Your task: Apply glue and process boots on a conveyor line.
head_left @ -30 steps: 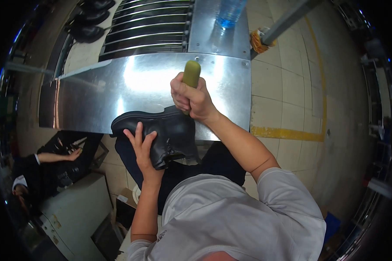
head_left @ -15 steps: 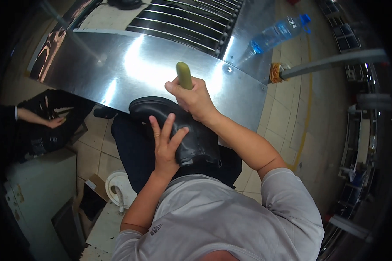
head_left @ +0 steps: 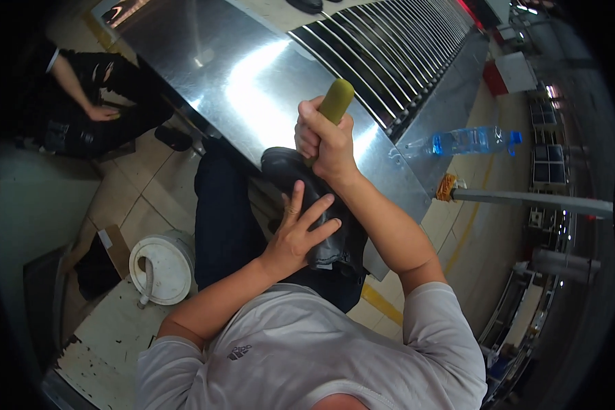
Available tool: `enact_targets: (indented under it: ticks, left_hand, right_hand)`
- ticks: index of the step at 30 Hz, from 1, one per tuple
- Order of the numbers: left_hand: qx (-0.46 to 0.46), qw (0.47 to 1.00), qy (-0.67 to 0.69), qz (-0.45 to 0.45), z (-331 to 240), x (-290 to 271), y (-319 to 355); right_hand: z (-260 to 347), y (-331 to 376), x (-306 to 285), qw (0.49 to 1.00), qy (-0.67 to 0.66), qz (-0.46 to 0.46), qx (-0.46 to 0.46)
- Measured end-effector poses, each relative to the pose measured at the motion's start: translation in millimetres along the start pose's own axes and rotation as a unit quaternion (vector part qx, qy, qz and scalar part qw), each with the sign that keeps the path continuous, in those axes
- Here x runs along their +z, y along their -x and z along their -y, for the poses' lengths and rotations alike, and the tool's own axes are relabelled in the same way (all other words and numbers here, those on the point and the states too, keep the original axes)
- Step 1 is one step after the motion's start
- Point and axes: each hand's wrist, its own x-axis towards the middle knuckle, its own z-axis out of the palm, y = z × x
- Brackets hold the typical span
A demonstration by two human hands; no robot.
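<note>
A black leather boot (head_left: 333, 247) lies across my lap against the edge of the metal bench, its toe pointing up and left. My left hand (head_left: 299, 232) holds the boot by its upper, the fingers spread and slightly bent over the leather. In the fist of my right hand (head_left: 331, 143) is a tool with a thick olive-green handle (head_left: 337, 101), which sticks up above the thumb. This fist rests close over the boot's far side, beside the sole. The tool's working end is hidden by the hand, so I cannot make out its kind.
The shiny metal bench (head_left: 198, 61) runs ahead, with a conveyor of metal bars (head_left: 383, 58). A water bottle (head_left: 475, 141) lies at its right, near a grey metal bar (head_left: 533, 198). A white bucket (head_left: 160, 266) stands at my left; another person's hand (head_left: 102, 113) is at far left.
The view has turned, so the bench and bottle appear rotated. Both hands keep their hold on boot and tool; the fist still sits beside the boot's sole.
</note>
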Motion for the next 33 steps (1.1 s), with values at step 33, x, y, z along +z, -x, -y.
enact_targets:
  ticks: [33]
  left_hand:
    - [-0.032,0.985,-0.132,0.108,75,-68,-106]
  right_hand:
    - [-31,204,-199,0.915,-0.015,-0.387,-0.110]
